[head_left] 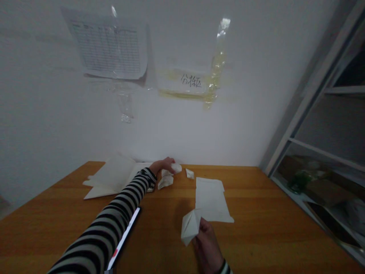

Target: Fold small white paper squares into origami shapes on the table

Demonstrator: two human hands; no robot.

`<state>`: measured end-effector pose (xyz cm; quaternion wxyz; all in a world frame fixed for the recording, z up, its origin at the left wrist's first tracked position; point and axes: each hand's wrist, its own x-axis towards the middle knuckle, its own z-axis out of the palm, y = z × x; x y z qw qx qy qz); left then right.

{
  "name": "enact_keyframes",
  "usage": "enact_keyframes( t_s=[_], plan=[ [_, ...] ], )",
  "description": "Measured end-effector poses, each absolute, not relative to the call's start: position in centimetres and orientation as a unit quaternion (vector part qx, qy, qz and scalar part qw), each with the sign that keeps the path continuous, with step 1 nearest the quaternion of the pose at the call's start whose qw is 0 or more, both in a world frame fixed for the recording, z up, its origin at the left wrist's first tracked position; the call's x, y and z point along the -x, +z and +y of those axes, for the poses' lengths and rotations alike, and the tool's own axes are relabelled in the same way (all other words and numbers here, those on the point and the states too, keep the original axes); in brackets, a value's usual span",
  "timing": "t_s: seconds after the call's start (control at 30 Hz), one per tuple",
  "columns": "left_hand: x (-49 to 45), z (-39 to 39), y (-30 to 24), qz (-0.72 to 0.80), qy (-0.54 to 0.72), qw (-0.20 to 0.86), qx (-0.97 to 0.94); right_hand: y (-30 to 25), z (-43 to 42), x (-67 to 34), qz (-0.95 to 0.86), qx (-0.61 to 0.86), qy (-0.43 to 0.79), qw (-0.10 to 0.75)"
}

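Through the head view I see the folded paper (190,227) above the counter (256,220), near side, pinched in the fingers of my right hand (207,240). A flat sheet (212,201) lies just beyond. Farther left, my left hand (162,166) is at a white scrap (177,168); I cannot tell whether its fingers grip. Left of that spread open pages (114,177).

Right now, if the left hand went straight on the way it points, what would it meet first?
The left hand would first meet the white paper piece at its fingertips, apparently touching it; beyond, perhaps the separate paper scrap, though depth is unclear.
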<state>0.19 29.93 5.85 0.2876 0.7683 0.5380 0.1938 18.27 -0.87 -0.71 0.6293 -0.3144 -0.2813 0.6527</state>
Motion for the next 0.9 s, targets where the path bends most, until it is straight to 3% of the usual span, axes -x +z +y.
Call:
enact_keyframes(
  t_s=[0.43,0.7,0.9],
  plan=[
    [-0.1,23.4,9.2,0.569,0.446,0.274,-0.634,-0.2,-0.5,-19.0,-0.233,0.344,0.608,0.677],
    [0.2,6.7,3.8,0.531,0.457,0.275,-0.659,1.3,-1.3,-19.6,-0.361,0.4,0.518,0.664],
    [-1.0,1.3,2.1,0.538,0.445,0.224,-0.68,0.4,-1.6,-18.3,-0.488,0.445,0.445,0.605]
  ],
)
